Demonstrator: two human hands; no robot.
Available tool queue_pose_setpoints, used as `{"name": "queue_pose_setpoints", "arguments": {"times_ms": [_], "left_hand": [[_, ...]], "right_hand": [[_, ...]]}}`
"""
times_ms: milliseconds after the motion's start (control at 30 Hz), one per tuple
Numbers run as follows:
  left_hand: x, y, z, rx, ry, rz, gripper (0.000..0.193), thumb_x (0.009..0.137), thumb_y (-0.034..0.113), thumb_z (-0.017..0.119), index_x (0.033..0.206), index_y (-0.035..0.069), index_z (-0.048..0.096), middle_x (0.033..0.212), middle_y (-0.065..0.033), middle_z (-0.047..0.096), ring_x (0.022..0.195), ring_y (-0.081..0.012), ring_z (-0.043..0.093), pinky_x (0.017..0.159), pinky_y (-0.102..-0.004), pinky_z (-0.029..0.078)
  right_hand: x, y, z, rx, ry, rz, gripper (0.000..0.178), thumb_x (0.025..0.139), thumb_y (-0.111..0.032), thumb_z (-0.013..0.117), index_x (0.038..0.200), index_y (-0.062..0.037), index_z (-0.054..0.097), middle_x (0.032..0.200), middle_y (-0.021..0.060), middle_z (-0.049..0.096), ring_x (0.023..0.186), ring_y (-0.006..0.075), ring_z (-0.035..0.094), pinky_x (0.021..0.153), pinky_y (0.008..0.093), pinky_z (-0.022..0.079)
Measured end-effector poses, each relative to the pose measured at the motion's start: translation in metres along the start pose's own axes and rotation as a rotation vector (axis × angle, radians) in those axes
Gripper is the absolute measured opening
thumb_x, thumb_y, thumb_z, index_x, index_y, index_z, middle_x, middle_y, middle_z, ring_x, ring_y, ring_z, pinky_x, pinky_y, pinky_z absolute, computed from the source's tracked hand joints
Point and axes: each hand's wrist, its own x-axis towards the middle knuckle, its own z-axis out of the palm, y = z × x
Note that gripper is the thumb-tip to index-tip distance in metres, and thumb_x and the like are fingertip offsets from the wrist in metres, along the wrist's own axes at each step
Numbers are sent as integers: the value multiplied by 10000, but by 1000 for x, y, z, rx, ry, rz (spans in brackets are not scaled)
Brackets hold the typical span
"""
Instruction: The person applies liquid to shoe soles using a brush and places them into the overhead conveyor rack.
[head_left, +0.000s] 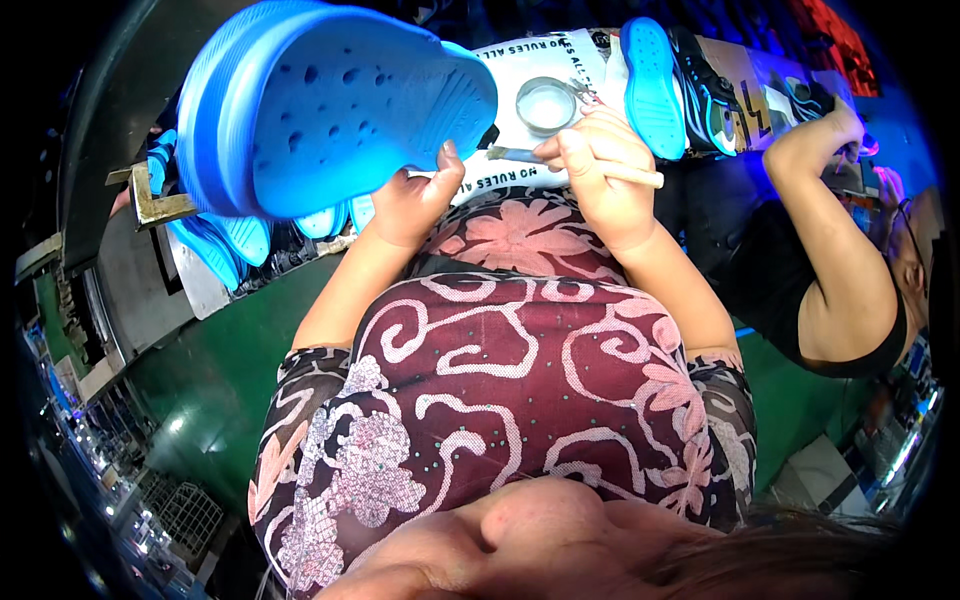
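Observation:
Raised at the upper left is a large blue shoe sole, its cupped inner face with several small round holes turned toward me. My left hand grips its lower right edge with the thumb up. Pinched in my right hand is a brush with a pale wooden handle. Its tip points left, close to the sole's narrow end; whether they touch, I cannot tell. Just beyond the right hand, a round dish of whitish liquid stands on a white printed sheet.
Right of the sheet lie another blue sole and a black shoe. A co-worker's bent arm reaches in at the right. More blue soles lie at left, near a worn angled bracket. Green floor shows below.

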Motion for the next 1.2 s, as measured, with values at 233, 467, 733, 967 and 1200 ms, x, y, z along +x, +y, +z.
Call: {"name": "queue_pose_setpoints", "arguments": {"times_ms": [233,467,733,967,1200], "left_hand": [[0,-2,-1,141,-2,-30,358,696,7,595,1039,-43,504,899,-134,620,754,-199,612,683,-310,485],[4,13,-2,32,-38,-315,435,755,-12,594,1137,-50,392,1047,-148,560,934,-195,572,847,-316,436],[11,14,5,8,-7,-323,478,737,90,601,1142,-67,402,952,-158,615,843,-178,611,752,-289,483],[8,9,0,13,-33,-340,490,734,95,603,1145,-75,399,957,-160,614,852,-179,608,748,-288,486],[3,9,1,74,-7,-319,470,720,84,611,1121,-69,419,915,-152,625,812,-172,618,721,-282,489]], "right_hand": [[4,4,3,-47,-6,-16,149,768,-121,628,633,-58,630,576,48,578,533,208,512,581,301,376],[4,-2,-14,-179,-127,-19,131,772,-88,613,652,-34,616,595,63,577,555,206,506,644,309,381],[7,-3,-12,-89,-136,-43,150,787,-106,595,653,-42,613,602,54,578,571,204,519,693,326,388],[3,8,-13,-99,-57,-7,159,746,-125,638,605,-62,599,571,46,562,543,214,501,617,306,374],[2,1,-13,-101,-92,-12,173,814,-97,568,662,-27,613,613,62,592,581,209,531,677,316,400]]}}
